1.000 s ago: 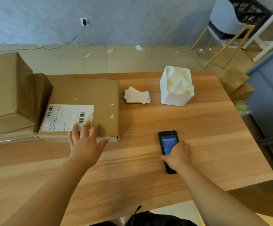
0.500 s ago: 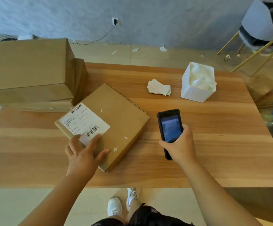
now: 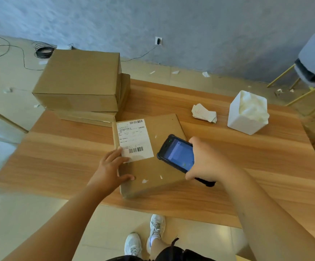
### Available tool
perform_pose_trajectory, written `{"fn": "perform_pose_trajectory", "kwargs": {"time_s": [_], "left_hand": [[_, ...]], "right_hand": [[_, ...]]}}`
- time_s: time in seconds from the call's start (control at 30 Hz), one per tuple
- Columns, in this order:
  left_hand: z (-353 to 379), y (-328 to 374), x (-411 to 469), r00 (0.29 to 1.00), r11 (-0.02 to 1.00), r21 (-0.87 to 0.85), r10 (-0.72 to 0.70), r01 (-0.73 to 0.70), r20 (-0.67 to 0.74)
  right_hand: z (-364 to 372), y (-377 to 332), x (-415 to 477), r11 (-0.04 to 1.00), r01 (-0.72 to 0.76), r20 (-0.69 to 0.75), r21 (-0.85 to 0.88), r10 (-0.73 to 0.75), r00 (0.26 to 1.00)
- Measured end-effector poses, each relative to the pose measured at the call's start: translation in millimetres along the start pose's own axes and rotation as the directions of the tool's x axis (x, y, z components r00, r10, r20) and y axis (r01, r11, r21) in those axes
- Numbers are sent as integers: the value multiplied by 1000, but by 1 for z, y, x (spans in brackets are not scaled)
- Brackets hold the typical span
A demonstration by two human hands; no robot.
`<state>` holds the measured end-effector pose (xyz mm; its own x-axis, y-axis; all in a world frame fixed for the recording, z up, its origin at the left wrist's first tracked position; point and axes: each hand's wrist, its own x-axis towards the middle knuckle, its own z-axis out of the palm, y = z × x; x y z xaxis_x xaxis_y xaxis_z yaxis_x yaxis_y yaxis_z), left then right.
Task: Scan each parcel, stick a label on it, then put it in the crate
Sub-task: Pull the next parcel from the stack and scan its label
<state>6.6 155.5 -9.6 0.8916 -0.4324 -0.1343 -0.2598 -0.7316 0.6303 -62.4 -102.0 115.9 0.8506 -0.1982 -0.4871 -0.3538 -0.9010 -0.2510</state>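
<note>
Parcel [image 3: 149, 172], a flat cardboard box, lies on the desk [image 3: 68, 157] near its front edge, just in front of a stack of boxes [image 3: 79, 80], with a printed label [image 3: 134, 136] on its top. The scan looks like the step in hand, and a few things could spoil it. The scanner [image 3: 177, 154] hangs tilted over the right half of the lid, beside the label rather than over it, so it may miss the lower barcode [image 3: 136, 149] or catch the upper barcode [image 3: 136, 121] instead. The left hand [image 3: 109, 166] rests its fingertips on the label's near corner, close to the lower barcode, and could cover it if they creep up. A hard push could also slide the parcel off the desk's front edge. The crate is not in view. The left hand's grip is released, with the fingers straight and flat on the lid and the thumb spread along it. The right hand [image 3: 207, 162] has its grip clenched round the scanner, screen facing up
</note>
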Motion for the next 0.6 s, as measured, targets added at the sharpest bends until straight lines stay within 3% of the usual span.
{"fn": "perform_pose_trajectory", "kwargs": {"time_s": [0.07, 0.23, 0.43, 0.6], "left_hand": [[-4, 1, 2, 998, 999, 10, -40, 39, 47], [-1, 0, 2, 974, 934, -275, -225, 227, 39], [-2, 3, -1, 967, 920, -302, -250, 252, 45], [-2, 6, -4, 970, 942, -228, -240, 245, 50]], "right_hand": [[-9, -8, -1, 993, 23, 44, -115, -18, 999], [-23, -22, -1, 958, 46, 84, -282, -23, 996], [-26, -27, 1, 938, 68, 112, -339, -32, 993], [-22, -19, 2, 948, 55, 79, -312, -31, 996]]}}
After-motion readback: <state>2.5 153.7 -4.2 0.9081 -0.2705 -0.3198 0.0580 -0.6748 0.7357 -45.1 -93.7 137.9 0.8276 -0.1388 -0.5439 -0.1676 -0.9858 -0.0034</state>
